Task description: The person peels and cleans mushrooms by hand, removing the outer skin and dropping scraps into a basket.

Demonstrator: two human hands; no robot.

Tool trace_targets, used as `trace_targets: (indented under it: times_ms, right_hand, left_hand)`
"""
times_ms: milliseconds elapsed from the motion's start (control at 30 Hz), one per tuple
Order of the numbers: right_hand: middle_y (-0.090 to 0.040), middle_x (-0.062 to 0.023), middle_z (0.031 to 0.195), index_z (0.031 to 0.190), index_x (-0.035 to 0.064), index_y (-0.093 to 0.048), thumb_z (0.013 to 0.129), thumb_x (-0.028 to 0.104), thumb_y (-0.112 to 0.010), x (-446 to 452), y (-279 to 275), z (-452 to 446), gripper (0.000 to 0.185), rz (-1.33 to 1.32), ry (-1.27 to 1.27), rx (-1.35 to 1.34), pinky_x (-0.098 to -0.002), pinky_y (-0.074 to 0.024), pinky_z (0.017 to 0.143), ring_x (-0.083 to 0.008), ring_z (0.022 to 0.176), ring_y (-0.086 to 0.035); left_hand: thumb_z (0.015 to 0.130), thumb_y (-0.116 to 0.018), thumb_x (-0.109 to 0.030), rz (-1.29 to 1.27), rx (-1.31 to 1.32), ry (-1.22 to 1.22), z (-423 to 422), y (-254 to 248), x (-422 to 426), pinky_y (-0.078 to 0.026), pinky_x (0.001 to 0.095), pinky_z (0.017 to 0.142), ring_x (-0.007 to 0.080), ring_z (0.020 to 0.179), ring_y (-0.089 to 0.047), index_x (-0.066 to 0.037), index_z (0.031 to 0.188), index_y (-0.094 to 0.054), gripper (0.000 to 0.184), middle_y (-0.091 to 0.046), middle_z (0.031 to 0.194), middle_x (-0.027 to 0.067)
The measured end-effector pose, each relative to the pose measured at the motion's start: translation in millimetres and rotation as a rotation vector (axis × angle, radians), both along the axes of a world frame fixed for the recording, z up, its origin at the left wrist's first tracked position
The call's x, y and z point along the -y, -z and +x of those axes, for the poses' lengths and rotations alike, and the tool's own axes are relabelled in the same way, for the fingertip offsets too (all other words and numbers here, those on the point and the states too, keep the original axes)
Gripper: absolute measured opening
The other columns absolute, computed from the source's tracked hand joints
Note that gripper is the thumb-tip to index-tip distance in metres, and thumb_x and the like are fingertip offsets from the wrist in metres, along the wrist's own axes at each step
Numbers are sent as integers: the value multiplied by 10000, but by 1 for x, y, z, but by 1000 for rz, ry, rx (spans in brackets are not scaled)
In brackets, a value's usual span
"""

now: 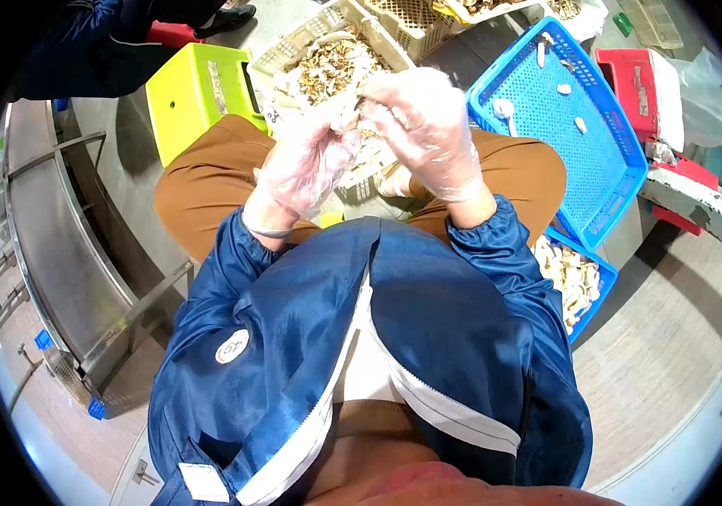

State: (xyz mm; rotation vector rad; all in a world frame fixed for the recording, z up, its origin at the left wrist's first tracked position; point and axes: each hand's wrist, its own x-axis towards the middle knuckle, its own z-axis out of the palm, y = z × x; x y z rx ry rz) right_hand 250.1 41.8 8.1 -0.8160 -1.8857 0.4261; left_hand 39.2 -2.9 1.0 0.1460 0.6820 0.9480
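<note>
Head view looks down on a seated person in a shiny blue jacket (454, 312) and brown trousers (523, 166), both hands raised together at the upper centre of the frame. The left hand (309, 163) and the right hand (425, 126) wear clear plastic gloves. Their fingers are bent inward and their fingertips come close together; whether the grip of either is fully closed, or has hold of a small piece, cannot be told. Behind and around the hands lies a cream perforated plastic basket (395, 52) with small brown-and-cream sliced pieces (340, 67) in it, partly hidden by the gloves

At the upper right of the frame, a large blue perforated plastic tray (576, 160) holds a few scattered pale pieces (563, 88) and a white spoon-shaped item (504, 111). Below its lower end, partly covered by the jacket sleeve, a second blue container (604, 291) holds many pale sliced pieces (570, 274). A bright green plastic stool (185, 93) stands left of the cream basket, and a red plastic stool (627, 93) is right of the large tray. Down the left side runs a metal frame with a flat grey panel (70, 228). At the upper left of the frame, another person's dark sleeve (83, 59) shows
</note>
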Motion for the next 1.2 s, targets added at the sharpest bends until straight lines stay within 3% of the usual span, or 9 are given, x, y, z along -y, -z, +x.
trace_targets:
  times_ms: [100,200,233,467,600,767,933,1067,1200]
  right_hand:
    - [-793,-117,1028,1022,34,-752,903,12,-764,-6,-4,13,122,-56,95,-42,-379,-561,855,-285,939,-748]
    - [-790,-147,1037,1048,-15,-751,911,4,-751,-14,-1,22,138,-103,210,-112,-354,-575,857,-268,961,-751]
    - [-778,-118,1038,1003,66,-767,876,93,-781,-16,0,22,131,-167,207,-190,-414,-561,859,-321,915,-727]
    - [-738,-116,1056,983,27,-774,875,75,-818,-12,-22,23,126,-245,-270,-76,-357,-571,850,-261,967,-733]
    - [-747,-125,1001,990,-5,-755,895,70,-812,-13,-17,20,134,-379,-425,-125,-350,-571,851,-267,959,-735]
    - [-737,-104,946,1006,-8,-724,942,107,-767,-13,-14,20,138,-544,-521,-105,-339,-558,810,-211,899,-713]
    - [-733,-94,905,991,13,-737,932,138,-773,-8,-3,13,143,-778,-522,-242,-334,-549,816,-195,863,-694]
    - [-726,-58,930,954,1,-734,951,125,-761,-4,8,7,127,-792,-553,-387,-319,-538,818,-155,875,-672]
    - [-728,-83,973,924,22,-733,918,114,-760,-2,6,5,96,-561,-404,-260,-351,-554,820,-226,893,-709]
  left_hand:
    - [1123,-552,-180,-48,-46,25,2,-14,0,-516,199,587,85,717,-585,-28,1448,-571,360,-641,937,40]
    - [1093,-618,-189,-28,142,54,-4,-13,-2,-582,225,629,141,769,-704,-39,1446,-590,385,-732,1042,64]
    - [1085,-621,-179,-80,193,43,-9,-6,-4,-595,262,645,165,825,-725,-44,1455,-581,395,-731,1054,68]
    - [1116,-562,-216,21,135,34,-14,-11,-7,-635,361,785,212,1051,-723,-60,1568,-457,489,-708,1128,133]
    - [1089,-575,-126,80,54,60,-17,-8,-6,-640,308,783,194,1010,-742,-7,1479,-518,412,-712,1191,113]
    - [1094,-594,-148,130,9,65,-19,-2,0,-612,309,817,175,1075,-703,-7,1484,-515,422,-672,1307,121]
    - [1087,-605,-141,98,12,75,-19,1,-2,-597,297,808,177,1038,-695,-13,1475,-520,417,-671,1274,115]
    - [1087,-601,-128,70,15,40,-14,-3,-2,-594,302,824,185,1044,-693,-26,1457,-528,390,-670,1257,116]
    - [1084,-589,-94,66,46,28,-14,6,-2,-599,322,859,195,1060,-688,-34,1439,-524,366,-656,1260,116]
